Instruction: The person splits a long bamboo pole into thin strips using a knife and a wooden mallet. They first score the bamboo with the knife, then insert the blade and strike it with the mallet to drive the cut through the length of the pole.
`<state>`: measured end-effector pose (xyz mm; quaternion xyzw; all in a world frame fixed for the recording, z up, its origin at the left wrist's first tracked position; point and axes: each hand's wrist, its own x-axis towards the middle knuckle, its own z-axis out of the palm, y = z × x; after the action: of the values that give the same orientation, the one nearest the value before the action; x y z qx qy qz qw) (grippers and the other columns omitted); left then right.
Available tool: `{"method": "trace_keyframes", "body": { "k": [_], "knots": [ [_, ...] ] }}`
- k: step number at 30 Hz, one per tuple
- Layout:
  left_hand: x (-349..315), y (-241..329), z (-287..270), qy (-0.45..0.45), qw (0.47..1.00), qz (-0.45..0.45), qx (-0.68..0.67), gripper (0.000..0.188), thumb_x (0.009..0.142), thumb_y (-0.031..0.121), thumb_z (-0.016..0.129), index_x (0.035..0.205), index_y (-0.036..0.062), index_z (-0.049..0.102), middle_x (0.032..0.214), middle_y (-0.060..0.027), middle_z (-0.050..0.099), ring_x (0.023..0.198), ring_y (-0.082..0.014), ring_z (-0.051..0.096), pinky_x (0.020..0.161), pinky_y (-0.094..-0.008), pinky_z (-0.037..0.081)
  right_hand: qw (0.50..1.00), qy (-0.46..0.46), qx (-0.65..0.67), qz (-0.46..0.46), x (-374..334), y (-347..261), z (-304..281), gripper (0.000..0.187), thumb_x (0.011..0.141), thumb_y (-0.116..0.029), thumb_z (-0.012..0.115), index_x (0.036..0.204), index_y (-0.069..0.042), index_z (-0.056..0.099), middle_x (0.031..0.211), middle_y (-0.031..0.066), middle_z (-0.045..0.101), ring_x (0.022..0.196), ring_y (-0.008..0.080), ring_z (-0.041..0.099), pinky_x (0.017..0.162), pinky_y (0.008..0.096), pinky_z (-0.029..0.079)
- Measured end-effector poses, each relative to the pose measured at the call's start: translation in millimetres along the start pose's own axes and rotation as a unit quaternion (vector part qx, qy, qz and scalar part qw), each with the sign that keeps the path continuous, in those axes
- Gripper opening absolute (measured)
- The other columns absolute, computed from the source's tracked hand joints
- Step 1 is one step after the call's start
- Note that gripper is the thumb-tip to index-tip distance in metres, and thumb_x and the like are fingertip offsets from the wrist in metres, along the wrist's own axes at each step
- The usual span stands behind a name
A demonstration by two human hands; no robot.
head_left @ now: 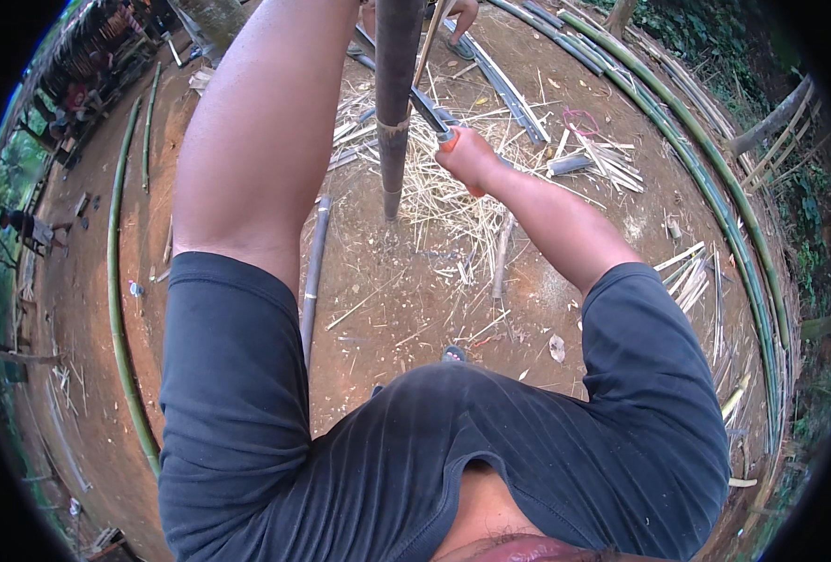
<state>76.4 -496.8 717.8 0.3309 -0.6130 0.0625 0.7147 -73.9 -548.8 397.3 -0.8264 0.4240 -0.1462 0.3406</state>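
A dark bamboo pole [392,103] stands upright in front of me, its lower end at the ground and its top beyond the upper edge. My right hand [474,163] is closed round the orange handle of a large knife [428,112]. The dark blade points up and left, close beside the pole; I cannot tell whether it touches. A thin split strip [425,58] rises next to the pole. My left arm [256,122] reaches up past the top edge, so its hand is hidden from view.
Pale bamboo shavings [444,197] cover the dirt around the pole's foot. A dark bamboo length [316,272] lies at left, beyond it a long green pole [120,281]. Several long poles [706,169] curve along the right. Another person's foot [460,47] shows at the top.
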Motion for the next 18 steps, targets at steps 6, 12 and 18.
{"method": "trace_keyframes", "body": {
  "k": [6,12,18],
  "knots": [
    [-25,21,41,0.044,0.989,0.060,0.125,0.056,0.089,0.055,0.074,0.085,-0.0003,0.070,0.070,-0.0091,0.070,0.065,-0.0171,0.067,0.064,-0.0326,0.053,0.913,-0.046,-0.396,-0.090,14,-22,-113,0.026,0.102,-0.026,0.052,0.107,-0.005,0.066,0.103,0.0194,0.073,0.092,0.0331,0.071,0.082,0.0446,0.056],
    [-9,15,4,0.038,0.997,-0.010,0.073,0.042,0.087,0.041,0.081,0.093,-0.0003,0.072,0.074,-0.0042,0.070,0.067,-0.0115,0.066,0.063,-0.0282,0.052,0.991,-0.133,0.025,-0.015,-14,-8,-52,0.043,0.084,-0.024,0.073,0.118,-0.002,0.058,0.091,0.0115,0.068,0.078,0.0204,0.068,0.071,0.0359,0.055],
    [-2,0,-29,-0.009,1.000,0.007,-0.026,0.036,0.099,0.034,0.068,0.112,0.0009,0.068,0.092,-0.0027,0.069,0.074,-0.0060,0.064,0.066,-0.0239,0.054,0.995,-0.019,0.080,-0.064,-16,-12,27,0.063,0.079,-0.031,0.079,0.126,0.002,0.054,0.114,0.0241,0.068,0.106,0.0383,0.067,0.093,0.0424,0.052]
  ]
}}
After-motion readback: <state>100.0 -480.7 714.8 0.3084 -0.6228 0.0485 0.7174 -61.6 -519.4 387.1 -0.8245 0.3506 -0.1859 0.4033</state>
